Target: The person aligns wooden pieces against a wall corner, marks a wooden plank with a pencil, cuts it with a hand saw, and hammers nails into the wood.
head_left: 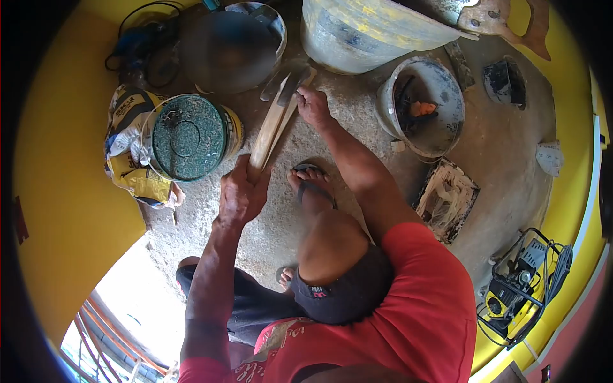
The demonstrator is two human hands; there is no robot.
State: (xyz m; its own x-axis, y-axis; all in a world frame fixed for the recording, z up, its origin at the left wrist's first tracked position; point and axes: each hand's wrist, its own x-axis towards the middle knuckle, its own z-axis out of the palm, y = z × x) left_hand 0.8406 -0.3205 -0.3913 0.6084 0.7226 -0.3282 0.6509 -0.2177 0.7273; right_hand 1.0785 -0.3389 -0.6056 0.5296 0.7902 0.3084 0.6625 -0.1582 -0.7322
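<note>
My left hand (pixel 242 195) is closed around the lower end of a pale wooden hammer handle (pixel 267 137). The dark, blurred metal hammer head (pixel 284 88) points away from me. A thin wooden strip (pixel 287 121) runs close alongside the handle; its lower end goes out of sight near my left hand. My right hand (pixel 311 105) is higher up, pinching the strip's upper part beside the hammer head. Below both hands, my sandalled foot (pixel 313 182) rests on the rough floor (pixel 255 246).
Left stands a green-lidded bucket (pixel 188 137) against a cement sack (pixel 128 127). Ahead are a large tub (pixel 364 38) with a handsaw (pixel 504 22) on it and a grey bucket (pixel 386 105) holding tools. A stained box (pixel 447 198) and a yellow-black machine (pixel 523 287) are right.
</note>
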